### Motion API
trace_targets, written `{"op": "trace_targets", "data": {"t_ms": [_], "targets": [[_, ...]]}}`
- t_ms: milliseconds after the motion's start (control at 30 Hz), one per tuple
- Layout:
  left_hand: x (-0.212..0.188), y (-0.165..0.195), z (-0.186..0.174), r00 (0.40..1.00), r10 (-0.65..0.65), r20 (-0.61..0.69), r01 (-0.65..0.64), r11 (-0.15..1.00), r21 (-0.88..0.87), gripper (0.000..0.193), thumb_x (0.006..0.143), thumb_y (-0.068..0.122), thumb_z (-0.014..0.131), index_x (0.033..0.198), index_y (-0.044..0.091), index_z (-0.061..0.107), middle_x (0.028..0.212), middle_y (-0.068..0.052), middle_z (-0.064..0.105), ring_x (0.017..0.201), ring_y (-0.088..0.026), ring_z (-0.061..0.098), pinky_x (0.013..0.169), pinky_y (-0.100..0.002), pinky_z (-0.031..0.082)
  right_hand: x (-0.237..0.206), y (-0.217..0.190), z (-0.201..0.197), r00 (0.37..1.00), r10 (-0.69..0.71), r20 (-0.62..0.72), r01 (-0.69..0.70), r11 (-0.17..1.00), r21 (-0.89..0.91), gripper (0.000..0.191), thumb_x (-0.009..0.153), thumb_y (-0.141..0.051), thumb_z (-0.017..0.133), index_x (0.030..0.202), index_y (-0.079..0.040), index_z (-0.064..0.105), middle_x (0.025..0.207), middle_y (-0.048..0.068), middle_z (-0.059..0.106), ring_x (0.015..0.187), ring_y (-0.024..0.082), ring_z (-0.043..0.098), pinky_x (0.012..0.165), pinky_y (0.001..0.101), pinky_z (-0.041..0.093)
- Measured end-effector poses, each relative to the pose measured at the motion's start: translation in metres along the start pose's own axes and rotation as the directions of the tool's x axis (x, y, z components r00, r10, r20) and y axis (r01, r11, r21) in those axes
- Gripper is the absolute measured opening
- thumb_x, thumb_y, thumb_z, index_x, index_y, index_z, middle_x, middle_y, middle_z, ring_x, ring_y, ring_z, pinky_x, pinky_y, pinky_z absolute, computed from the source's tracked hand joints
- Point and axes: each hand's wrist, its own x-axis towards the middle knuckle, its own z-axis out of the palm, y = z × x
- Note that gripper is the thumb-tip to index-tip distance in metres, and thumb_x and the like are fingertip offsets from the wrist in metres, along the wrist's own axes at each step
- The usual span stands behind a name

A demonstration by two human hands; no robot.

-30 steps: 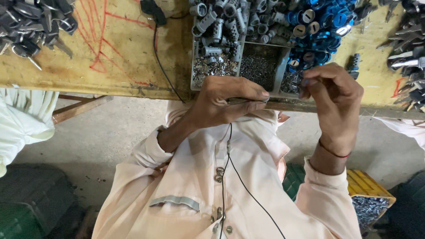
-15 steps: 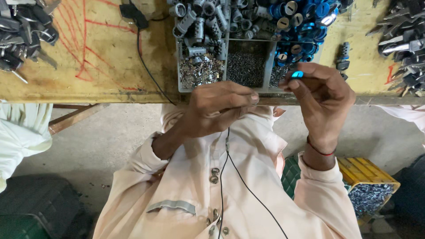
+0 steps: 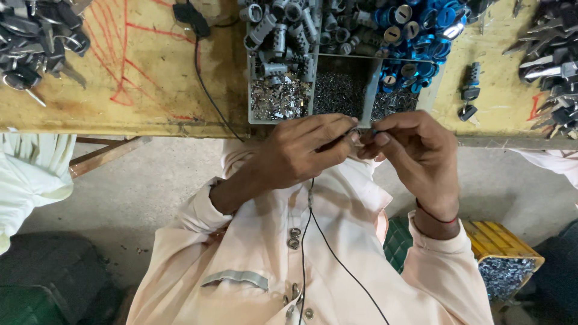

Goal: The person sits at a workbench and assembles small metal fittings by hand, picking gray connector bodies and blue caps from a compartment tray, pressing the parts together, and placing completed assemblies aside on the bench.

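My left hand [image 3: 301,153] and my right hand [image 3: 412,153] met just in front of the near edge of the yellow-painted wooden bench [image 3: 150,84], held level above my lap. The fingers [image 3: 328,141] of the left hand were pressed together around a small dark metal part [image 3: 363,133], of which only a sliver showed between the two hands. The right thumb and forefinger pinched the same small part from the opposite side, with the fingertips of both hands touching or nearly touching; the part's shape could not be made out. Directly beyond the hands, a grey divided plastic tray [image 3: 370,90] sat at the bench edge, its compartments filled with tiny silver metal pieces [image 3: 278,97] and fine dark pins [image 3: 338,93]. Behind the tray lay a heap of grey cylindrical lock barrels [image 3: 280,27] and, beside it, a heap of blue round caps [image 3: 424,27]. A thin black cable [image 3: 208,90] ran across the bench and dropped over its edge. A pile of dark metal keys [image 3: 36,42] lay at the far left of the bench, and a yellow plastic crate [image 3: 503,256] of small metal parts stood on the floor by my right elbow.
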Motion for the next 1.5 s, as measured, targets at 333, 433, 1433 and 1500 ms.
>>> {"op": "trace_targets", "data": {"t_ms": [333,433,1433,1500], "targets": [[0.004,0.009,-0.009,0.993,0.115,0.032,-0.119,0.981,0.153,0.019,0.099,0.01,0.073,0.114,0.001,0.064,0.128,-0.017,0.066,0.119,-0.029,0.067,0.097,-0.038,0.061,0.002,0.007,0.01,0.987,0.136,0.086,-0.154,0.951,0.268,0.012,0.108,0.003,0.052,0.111,-0.001,0.04,0.092,0.016,0.067,0.073,0.023,0.072,0.063,0.0328,0.061],[0.003,0.009,-0.01,0.99,0.137,0.024,-0.139,0.977,0.162,0.021,0.097,0.012,0.075,0.109,0.001,0.062,0.126,-0.02,0.066,0.117,-0.031,0.067,0.096,-0.038,0.061,0.005,0.009,0.012,0.978,0.135,0.159,-0.175,0.946,0.271,0.014,0.109,0.003,0.052,0.112,-0.002,0.04,0.089,0.016,0.067,0.071,0.023,0.072,0.062,0.0318,0.058],[0.005,0.001,-0.009,0.941,-0.266,-0.212,0.151,0.885,-0.44,0.044,0.091,-0.013,0.076,0.129,0.007,0.062,0.122,-0.007,0.069,0.109,-0.025,0.069,0.093,-0.036,0.057,-0.008,0.035,-0.086,0.902,-0.33,-0.277,-0.084,0.494,-0.865,0.035,0.103,-0.005,0.083,0.115,0.003,0.051,0.098,0.015,0.065,0.083,0.021,0.065,0.07,0.0305,0.051],[0.006,0.003,-0.009,0.943,-0.251,-0.22,0.135,0.889,-0.437,0.045,0.092,-0.013,0.075,0.13,0.007,0.061,0.124,-0.007,0.069,0.11,-0.025,0.069,0.094,-0.036,0.057,-0.01,0.032,-0.091,0.882,-0.162,-0.442,-0.106,0.846,-0.523,0.028,0.11,-0.008,0.071,0.125,0.003,0.05,0.098,0.01,0.068,0.079,0.014,0.065,0.068,0.025,0.05]]}}
